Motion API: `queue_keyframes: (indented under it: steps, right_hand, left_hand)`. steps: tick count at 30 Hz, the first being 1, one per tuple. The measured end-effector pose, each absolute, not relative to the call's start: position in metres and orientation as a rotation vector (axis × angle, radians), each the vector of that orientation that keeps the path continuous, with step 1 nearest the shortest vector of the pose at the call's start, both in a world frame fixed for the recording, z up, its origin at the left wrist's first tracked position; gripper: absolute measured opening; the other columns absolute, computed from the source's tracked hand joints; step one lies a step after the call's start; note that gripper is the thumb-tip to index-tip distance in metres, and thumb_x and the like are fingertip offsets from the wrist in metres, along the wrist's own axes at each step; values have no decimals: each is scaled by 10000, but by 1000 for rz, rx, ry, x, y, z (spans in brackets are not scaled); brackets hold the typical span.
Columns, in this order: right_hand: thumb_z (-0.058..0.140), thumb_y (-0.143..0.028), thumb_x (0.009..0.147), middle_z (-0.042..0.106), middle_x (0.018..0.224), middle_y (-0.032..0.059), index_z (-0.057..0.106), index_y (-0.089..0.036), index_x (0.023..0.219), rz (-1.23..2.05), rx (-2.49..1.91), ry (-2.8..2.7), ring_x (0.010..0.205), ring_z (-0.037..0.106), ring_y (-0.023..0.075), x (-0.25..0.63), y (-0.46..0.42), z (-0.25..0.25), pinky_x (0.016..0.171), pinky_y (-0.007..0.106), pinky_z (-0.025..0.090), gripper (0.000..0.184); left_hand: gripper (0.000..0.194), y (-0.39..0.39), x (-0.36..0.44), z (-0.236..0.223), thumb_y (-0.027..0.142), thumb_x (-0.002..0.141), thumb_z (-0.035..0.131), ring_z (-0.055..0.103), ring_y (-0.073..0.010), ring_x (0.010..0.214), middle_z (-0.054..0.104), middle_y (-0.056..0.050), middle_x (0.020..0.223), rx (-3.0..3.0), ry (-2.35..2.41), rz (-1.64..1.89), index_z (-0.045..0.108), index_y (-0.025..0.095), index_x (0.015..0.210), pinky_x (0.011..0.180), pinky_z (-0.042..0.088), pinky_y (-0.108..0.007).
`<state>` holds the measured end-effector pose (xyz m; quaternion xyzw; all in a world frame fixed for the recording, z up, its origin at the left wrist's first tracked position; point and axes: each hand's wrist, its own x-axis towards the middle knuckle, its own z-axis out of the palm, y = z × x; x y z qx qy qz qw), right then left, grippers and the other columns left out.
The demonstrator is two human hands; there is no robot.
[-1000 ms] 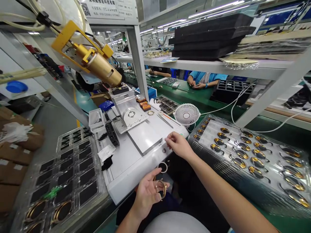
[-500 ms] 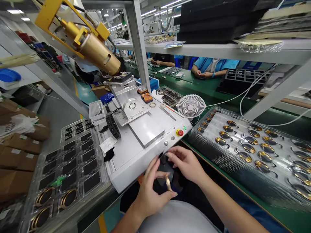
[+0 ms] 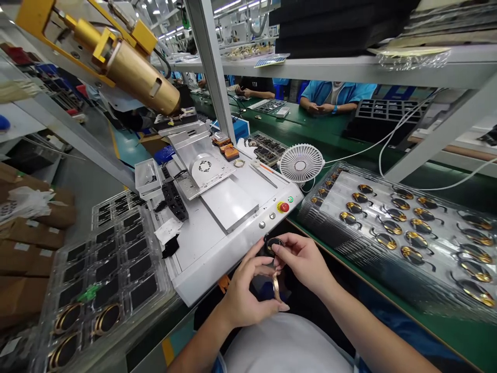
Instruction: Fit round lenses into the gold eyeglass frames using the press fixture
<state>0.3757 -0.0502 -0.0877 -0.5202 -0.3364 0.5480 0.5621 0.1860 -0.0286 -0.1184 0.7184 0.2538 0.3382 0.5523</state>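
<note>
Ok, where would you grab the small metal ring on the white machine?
Pinch the thin rim of the small metal ring from above, coming from the near side over the white machine. It lies flat, so the rim is the likely hold; orange blocks sit beyond it.

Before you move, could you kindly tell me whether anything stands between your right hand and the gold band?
Nothing visible does: the gold band sits just below the right hand, beside the left hand.

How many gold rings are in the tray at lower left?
3. In the tray, two sit side by side, and a third lies nearer the bottom edge of the view, below the left one. More may be hidden beyond the frame.
</note>
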Motion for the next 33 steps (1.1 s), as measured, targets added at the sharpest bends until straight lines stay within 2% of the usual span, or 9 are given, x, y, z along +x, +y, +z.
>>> queue_keyframes:
  steps: [4, 9, 13, 17, 21, 23, 25, 28, 33]
  right_hand:
    - [911, -520, 674, 706, 617, 28, 743, -177, 805, 1289, -1237, -770, 530, 672, 175, 377, -48, -87, 538, 294, 598, 404]
    - [987, -445, 574, 736, 690, 32, 769, -162, 813, 1408, -1158, -752, 608, 715, 178, 383, -48, -89, 597, 283, 620, 430]
    - [967, -476, 618, 712, 660, 26, 761, -153, 799, 1384, -1162, -697, 582, 684, 155, 382, -48, -96, 582, 266, 600, 423]
    - [949, -491, 650, 670, 598, 11, 746, -153, 794, 1385, -1169, -653, 534, 626, 133, 380, -49, -98, 540, 248, 560, 419]
    - [976, -440, 614, 638, 610, -21, 710, -162, 774, 1429, -1129, -608, 488, 557, 98, 382, -52, -92, 477, 216, 486, 416]
    - [982, -419, 606, 637, 633, -21, 681, -159, 724, 1492, -1098, -581, 512, 551, 88, 382, -54, -88, 498, 208, 484, 415]
    - [983, -411, 605, 664, 679, -3, 681, -150, 709, 1587, -1077, -555, 579, 591, 97, 379, -56, -84, 570, 216, 521, 412]
    - [993, -388, 567, 691, 710, 16, 666, -143, 686, 1709, -1066, -502, 629, 639, 120, 371, -60, -81, 640, 246, 554, 425]
    - [977, -300, 531, 658, 631, -9, 573, -168, 659, 1654, -1126, -493, 554, 605, 115, 355, -64, -79, 545, 222, 480, 445]
  left_hand:
    - [759, -25, 183, -121, 224, 689, 924, 785, -307, 1017, 337, -233, 1673, 1903, 580, 769, 587, 236, 1369, 974, 618, -445]
    - [697, -20, 180, -120, 161, 789, 819, 663, -369, 1287, 458, -182, 1615, 2142, 589, 713, 575, 241, 1437, 1102, 524, -492]
    - [744, -16, 178, -118, 94, 776, 794, 660, -370, 1289, 491, -152, 1597, 2066, 619, 644, 565, 259, 1464, 1092, 522, -499]
    - [768, -15, 176, -120, 180, 736, 876, 716, -334, 1201, 475, -187, 1607, 1855, 592, 736, 580, 260, 1440, 1077, 548, -482]
    - [482, -12, 177, -128, 284, 799, 865, 742, -295, 1138, 716, -165, 1326, 1402, 517, 949, 704, 213, 1248, 1017, 587, -425]
    - [459, -12, 180, -132, 375, 788, 876, 744, -291, 1125, 778, -149, 1200, 1248, 510, 1010, 730, 194, 1184, 1004, 590, -413]
    - [501, -11, 184, -137, 424, 744, 903, 754, -284, 1099, 784, -147, 1209, 1170, 527, 1045, 740, 194, 1158, 979, 602, -405]
    - [514, -12, 188, -142, 381, 694, 942, 765, -285, 1087, 783, -134, 1233, 1121, 516, 1047, 750, 213, 1140, 965, 614, -413]
    - [576, -15, 187, -147, 286, 672, 961, 768, -289, 1108, 784, -84, 1255, 1129, 459, 1028, 750, 296, 1207, 970, 630, -429]
